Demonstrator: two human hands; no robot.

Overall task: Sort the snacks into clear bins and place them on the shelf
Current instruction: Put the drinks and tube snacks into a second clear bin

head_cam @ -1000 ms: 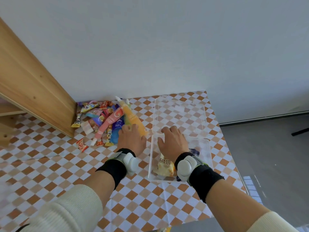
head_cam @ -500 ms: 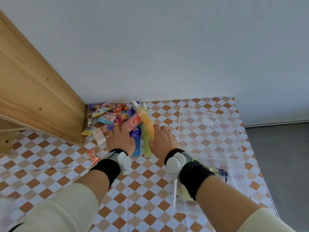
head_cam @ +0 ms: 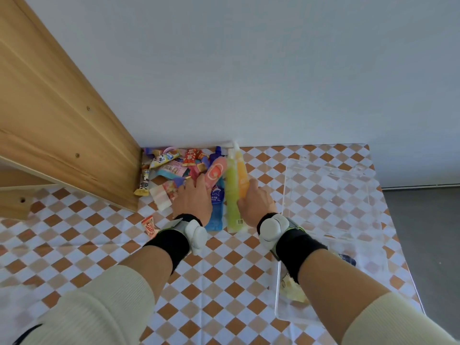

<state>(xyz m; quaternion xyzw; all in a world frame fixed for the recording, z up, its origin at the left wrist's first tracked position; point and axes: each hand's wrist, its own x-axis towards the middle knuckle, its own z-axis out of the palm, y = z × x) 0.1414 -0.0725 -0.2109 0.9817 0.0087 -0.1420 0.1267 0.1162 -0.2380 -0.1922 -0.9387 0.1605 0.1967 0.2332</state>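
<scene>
Nearest me, one clear bin (head_cam: 328, 245) sits right of the snack pile (head_cam: 184, 170), holding at least two packets. My right hand (head_cam: 256, 202) pinches the orange jelly tube (head_cam: 242, 175); my left hand (head_cam: 193, 202) lies spread on the pile, touching the pink tube (head_cam: 214, 174). Four long pouches lie together: pink, blue (head_cam: 216, 210), green (head_cam: 232, 195), orange. Dragging one might scatter the small sweets against the wooden shelf (head_cam: 62, 120) beyond.

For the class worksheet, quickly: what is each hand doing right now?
Left hand: on the pink pouch; grip cannot be told.
Right hand: at the orange tube; grip cannot be told.
</scene>
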